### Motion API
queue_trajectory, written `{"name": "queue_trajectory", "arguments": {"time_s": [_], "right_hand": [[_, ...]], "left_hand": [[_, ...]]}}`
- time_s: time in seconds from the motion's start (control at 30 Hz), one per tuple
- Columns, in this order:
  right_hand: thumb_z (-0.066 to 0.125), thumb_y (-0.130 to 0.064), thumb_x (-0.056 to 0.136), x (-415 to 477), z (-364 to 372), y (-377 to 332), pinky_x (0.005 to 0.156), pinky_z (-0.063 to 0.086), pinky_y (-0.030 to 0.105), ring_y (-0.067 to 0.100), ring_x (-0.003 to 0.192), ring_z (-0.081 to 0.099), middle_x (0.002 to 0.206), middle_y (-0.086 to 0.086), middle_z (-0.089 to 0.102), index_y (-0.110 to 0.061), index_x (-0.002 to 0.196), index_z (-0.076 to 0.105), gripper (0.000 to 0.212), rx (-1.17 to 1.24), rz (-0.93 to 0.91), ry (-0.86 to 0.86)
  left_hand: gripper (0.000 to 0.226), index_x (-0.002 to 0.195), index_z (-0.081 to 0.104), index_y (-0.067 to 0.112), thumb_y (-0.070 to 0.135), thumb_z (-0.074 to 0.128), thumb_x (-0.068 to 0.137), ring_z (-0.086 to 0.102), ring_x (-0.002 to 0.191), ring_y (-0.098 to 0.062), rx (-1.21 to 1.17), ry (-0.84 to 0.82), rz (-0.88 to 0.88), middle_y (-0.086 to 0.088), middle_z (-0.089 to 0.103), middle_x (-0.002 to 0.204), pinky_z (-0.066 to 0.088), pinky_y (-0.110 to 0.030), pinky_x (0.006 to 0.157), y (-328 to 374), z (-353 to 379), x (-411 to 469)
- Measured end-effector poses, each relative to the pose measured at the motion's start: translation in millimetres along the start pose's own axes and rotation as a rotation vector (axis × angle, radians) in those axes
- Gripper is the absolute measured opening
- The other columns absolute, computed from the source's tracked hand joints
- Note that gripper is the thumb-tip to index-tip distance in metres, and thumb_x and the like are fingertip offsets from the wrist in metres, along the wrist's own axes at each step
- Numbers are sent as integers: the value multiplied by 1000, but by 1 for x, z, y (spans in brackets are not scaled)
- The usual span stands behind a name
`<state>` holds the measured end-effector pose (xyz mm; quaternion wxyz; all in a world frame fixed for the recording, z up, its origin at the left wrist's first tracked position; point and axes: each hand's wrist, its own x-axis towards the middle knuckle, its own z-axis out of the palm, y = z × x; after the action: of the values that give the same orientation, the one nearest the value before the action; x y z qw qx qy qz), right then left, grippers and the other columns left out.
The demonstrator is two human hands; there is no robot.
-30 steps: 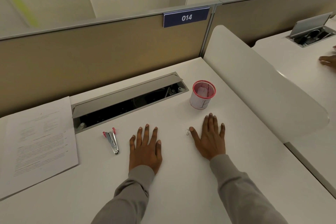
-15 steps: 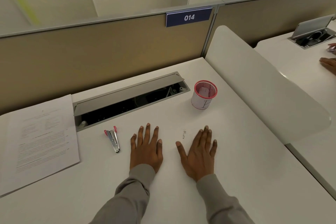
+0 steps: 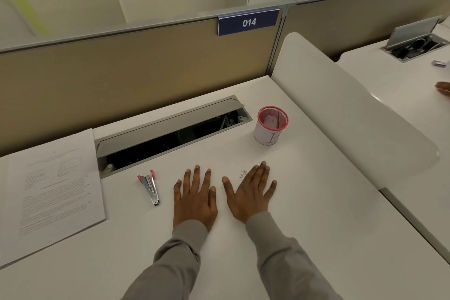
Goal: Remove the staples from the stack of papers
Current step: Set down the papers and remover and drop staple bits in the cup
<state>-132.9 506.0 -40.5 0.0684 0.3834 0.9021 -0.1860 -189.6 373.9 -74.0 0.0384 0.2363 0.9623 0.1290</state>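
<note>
Both hands lie flat on the desk (image 3: pixel 316 226), fingers straight, holding nothing. Staple remover (image 3: pixel 150 186) sits just beside left hand (image 3: pixel 194 198) at its 9 o'clock, long axis approx 12-to-6, pink handles at the far end. Stack of papers (image 3: pixel 48 185) lies further out at 9, well apart. Left hand is nearer both vs. right hand (image 3: pixel 250 195), so prob. the one to reach.

Pink mesh cup (image 3: pixel 270 129) beside open cable hatch (image 3: pixel 168 128), sign 014 (image 3: pixel 248 22) on partition (image 3: pixel 121 70)
</note>
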Motion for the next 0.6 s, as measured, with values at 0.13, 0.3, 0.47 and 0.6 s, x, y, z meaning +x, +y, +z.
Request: {"name": "queue_trajectory", "arguments": {"time_s": [0.13,0.3,0.47,0.6], "right_hand": [[8,-87,80,-14,3,14,117,-12,59,27,145,-33,158,15,-32,-3,150,-23,113,-65,-19,37],[13,-99,66,14,-8,18,115,-15,60,29,146,-30,160,14,-28,-13,153,-17,126,-68,28,61],[15,-93,75,52,-22,30,118,-9,59,27,150,-18,164,8,-15,-25,157,0,108,-68,35,106],[19,-83,84,58,-23,34,122,-2,53,26,152,-6,166,8,-2,-25,157,6,94,-48,-49,102]], "left_hand": [[61,158,19,33,51,10,100,8,155,-22,0,2,2,1,15,167,3,-45,122,0,0,0],[59,158,20,34,49,13,101,8,155,-21,2,-4,-1,2,14,167,3,-44,122,0,-1,0],[59,157,23,33,48,13,101,10,155,-22,18,-5,1,2,16,167,5,-45,122,0,0,0],[60,158,19,34,49,10,100,7,155,-22,19,-14,3,2,13,168,4,-45,122,0,0,0]]}}
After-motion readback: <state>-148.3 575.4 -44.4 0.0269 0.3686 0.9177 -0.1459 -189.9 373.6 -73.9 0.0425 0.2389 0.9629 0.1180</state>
